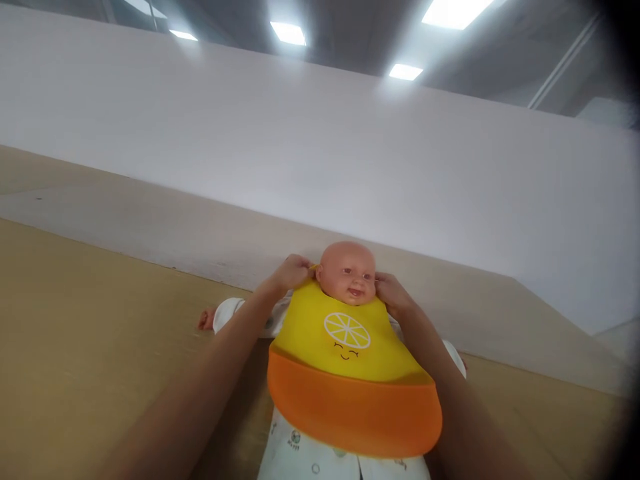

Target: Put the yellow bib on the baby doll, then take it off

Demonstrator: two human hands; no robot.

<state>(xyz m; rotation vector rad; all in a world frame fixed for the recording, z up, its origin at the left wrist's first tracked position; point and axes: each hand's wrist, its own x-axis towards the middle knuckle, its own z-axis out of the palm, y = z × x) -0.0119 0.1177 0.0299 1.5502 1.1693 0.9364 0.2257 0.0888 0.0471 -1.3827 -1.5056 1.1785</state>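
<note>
A baby doll [345, 267] lies on its back in white printed clothes, its arms stretched out to the sides. Over its chest lies a yellow bib [305, 327] with a citrus slice and smiling face, and an orange catch pocket [350, 413] along its lower edge. My left hand [294, 271] pinches the bib's strap beside the doll's head, on the left of the picture. On the other side, my right hand [393, 292] is closed at the bib's other strap end, close to the doll's cheek. Whatever lies behind the doll's neck is hidden.
The doll rests on a tan surface [100, 320]. Behind its head runs a pale grey strip [165, 220], then a white wall or partition [300, 133]. Bright ceiling lights [287, 33] shine above.
</note>
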